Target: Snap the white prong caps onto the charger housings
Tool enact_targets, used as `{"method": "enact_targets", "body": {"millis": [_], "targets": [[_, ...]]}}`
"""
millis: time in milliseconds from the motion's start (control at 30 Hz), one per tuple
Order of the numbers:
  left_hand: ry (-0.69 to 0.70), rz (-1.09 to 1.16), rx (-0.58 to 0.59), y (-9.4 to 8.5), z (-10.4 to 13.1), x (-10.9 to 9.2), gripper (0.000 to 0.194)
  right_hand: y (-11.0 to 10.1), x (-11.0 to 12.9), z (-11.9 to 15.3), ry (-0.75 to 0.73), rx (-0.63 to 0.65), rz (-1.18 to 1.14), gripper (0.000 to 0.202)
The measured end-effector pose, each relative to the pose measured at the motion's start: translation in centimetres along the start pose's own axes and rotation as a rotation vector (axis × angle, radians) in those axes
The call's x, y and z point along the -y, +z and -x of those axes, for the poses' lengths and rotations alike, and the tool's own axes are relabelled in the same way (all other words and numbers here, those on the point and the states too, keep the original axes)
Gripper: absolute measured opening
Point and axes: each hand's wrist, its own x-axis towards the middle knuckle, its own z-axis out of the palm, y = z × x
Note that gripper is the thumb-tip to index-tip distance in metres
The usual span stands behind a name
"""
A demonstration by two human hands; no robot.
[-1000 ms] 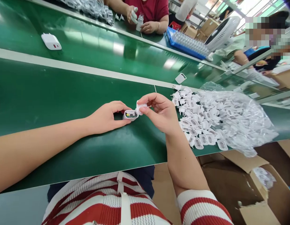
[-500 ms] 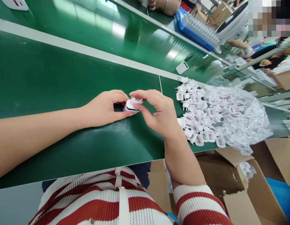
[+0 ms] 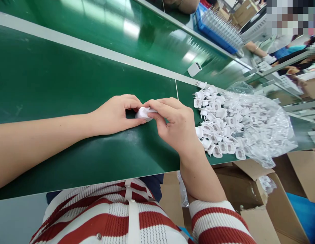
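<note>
A white charger housing [image 3: 138, 117] is low over the green bench top, with my left hand [image 3: 118, 113] closed around its sides between thumb and fingers. A white plug cap [image 3: 145, 111] sits on the housing's end, its prongs pointing toward my right hand. My right hand [image 3: 174, 120] pinches the cap on its prong side with thumb and forefinger. To the right of that hand lies a heap of loose white plug caps [image 3: 215, 125], prongs pointing in many directions.
A clear plastic bag [image 3: 271, 125] spills more caps at the bench's right. Another white housing [image 3: 194, 69] lies on the green strip beyond the pale divider [image 3: 96, 45]. A blue tray [image 3: 215, 32] holds rows of parts. Open cardboard boxes [image 3: 264, 223] stand below the bench edge.
The plug cap has come down onto the housing, and the dark opening between them is covered. The lone housing on the far strip has shifted left. A housing at the far left has left view.
</note>
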Motion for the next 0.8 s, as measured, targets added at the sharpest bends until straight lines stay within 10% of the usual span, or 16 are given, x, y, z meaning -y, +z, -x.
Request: {"method": "enact_targets", "body": {"millis": [567,800], "targets": [[-0.149,0.009,0.022,-0.6,-0.8,-0.6,0.052,0.6,-2.5,0.3,0.122,-0.051,-0.354,0.052],[-0.300,-0.175,-0.453,-7.9,-9.6,4.9,0.057,-1.6,-10.2,-0.1,0.934,-0.037,0.241,0.066]]}}
